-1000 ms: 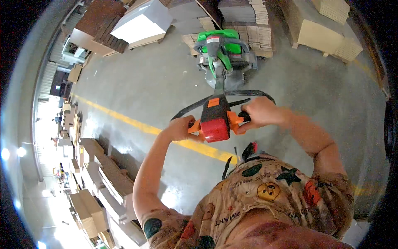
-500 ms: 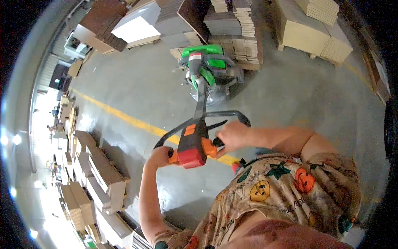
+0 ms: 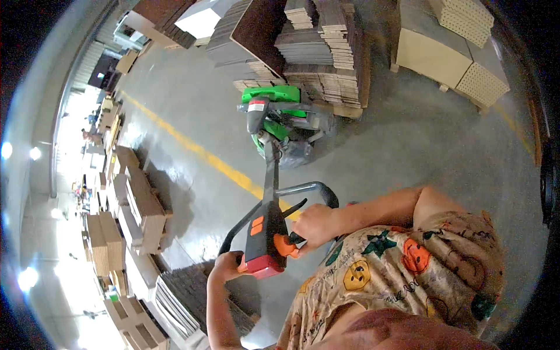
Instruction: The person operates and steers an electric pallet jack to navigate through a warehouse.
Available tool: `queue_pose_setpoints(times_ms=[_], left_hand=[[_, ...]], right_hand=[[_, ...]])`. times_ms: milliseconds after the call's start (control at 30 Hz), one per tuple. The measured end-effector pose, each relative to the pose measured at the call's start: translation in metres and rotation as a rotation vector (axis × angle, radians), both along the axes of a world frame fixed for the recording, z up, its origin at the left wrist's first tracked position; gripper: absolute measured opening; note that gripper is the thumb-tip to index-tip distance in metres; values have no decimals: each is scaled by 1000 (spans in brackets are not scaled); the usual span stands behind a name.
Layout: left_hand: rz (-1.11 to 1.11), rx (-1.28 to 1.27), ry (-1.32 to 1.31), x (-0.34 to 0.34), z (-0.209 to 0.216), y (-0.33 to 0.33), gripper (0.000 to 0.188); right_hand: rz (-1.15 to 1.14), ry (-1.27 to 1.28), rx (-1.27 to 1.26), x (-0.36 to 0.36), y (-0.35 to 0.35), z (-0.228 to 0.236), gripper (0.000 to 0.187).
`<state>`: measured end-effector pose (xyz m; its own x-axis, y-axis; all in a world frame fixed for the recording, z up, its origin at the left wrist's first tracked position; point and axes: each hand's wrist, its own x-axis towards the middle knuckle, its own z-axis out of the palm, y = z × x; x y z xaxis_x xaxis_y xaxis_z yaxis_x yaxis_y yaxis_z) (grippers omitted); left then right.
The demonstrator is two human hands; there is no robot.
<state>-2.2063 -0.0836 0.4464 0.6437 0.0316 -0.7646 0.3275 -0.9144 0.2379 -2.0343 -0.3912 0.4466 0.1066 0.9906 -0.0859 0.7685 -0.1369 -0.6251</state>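
I have the electric pallet truck ahead, its green cover just in front of a tall stack of brown panels. The tiller handle slants back toward the body. My left hand is curled round its left grip, fingertips partly hidden; my right hand is closed round the right grip beside the orange control. I cannot tell whether either thumb presses anything.

Over the last second the handle has come lower in view and nearer the torso; the stacks have shifted too, so some of that is my camera turning. Both grips have held, so I judge steering remains in hand. Farther out, a yellow floor line runs left, past flat cardboard bundles.
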Motion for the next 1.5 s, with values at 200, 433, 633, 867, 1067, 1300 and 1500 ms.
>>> queue_pose_setpoints(times_ms=[200, 433, 633, 867, 1067, 1300, 1500], left_hand=[[43, 40, -76, -68, 38, -109, 57], [115, 136, -111, -111, 48, -219, 54], [157, 97, -81, -150, 54, -296, 63], [193, 154, 0, -199, 46, -402, 53], [318, 103, 18, -246, 57, -500, 56], [360, 163, 20, -275, 70, -605, 64], [363, 187, -109, -313, 64, -674, 69]], right_hand=[[53, -64, -192, -45, -72, 39, 72], [128, -121, -167, -73, -156, 40, 70], [193, -105, -206, -96, -220, 42, 65], [321, -104, -93, -117, -312, 32, 64], [374, -68, -96, -141, -389, 47, 58], [423, -92, -147, -167, -478, 70, 55], [416, -155, -229, -201, -534, 77, 69]])
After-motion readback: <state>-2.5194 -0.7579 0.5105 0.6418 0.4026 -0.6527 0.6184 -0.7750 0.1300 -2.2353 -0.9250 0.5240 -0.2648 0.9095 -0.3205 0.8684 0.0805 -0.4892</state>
